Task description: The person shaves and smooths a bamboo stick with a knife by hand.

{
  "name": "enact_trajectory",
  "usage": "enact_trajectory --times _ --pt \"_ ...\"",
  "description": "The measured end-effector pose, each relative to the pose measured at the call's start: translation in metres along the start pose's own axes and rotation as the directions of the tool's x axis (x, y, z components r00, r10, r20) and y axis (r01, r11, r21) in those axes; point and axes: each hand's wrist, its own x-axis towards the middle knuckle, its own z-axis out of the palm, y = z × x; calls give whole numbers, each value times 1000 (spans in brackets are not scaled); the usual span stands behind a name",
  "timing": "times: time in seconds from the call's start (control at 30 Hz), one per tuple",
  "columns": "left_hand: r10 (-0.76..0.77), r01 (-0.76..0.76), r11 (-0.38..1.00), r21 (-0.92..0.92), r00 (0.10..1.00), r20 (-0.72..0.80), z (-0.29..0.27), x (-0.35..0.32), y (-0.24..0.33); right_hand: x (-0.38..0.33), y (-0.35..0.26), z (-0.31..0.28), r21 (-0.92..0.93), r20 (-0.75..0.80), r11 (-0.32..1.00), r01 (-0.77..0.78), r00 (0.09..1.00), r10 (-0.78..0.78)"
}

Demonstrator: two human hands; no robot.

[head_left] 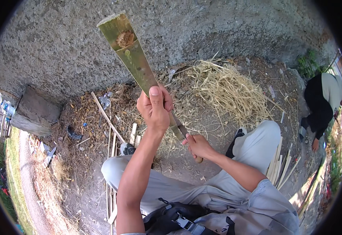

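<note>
Left hand (pixel 154 107) grips the bamboo slat (pixel 134 58), fingers closed, holding it tilted up over the lap. Right hand (pixel 196 145) is closed on a knife (pixel 180 127), blade against the slat's lower end. Straw pile (pixel 229 92) lies beyond.

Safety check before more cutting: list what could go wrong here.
The knife in the right hand meets the bamboo just below the left hand; a slip could cut those fingers. The blade also works above the knees, so a glance-off might hit a leg. Another person sits nearby.

Left hand (pixel 154 107) grips bamboo strip (pixel 131 53); right hand (pixel 197 145) holds knife (pixel 180 129).
</note>
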Motion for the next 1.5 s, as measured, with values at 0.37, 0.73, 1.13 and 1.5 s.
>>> enact_trajectory --times 0.37,0.73,1.13,1.5 --pt "27 -28 999 32 999 26 9 -3 -1 -15 -22 26 212 -342 851 480 852 -396" --pt "3 -2 1000 25 999 -37 -8 -3 1 -25 -57 7 308 -36 947 95 995 -88" --pt "28 -28 999 37 1000 11 2 -11 0 10 37 33 195 -62 965 -176 980 191" --pt "-1 -1 1000 -17 989 -146 -6 -1 3 26 59 67 -83 -294 981 174 937 -191"
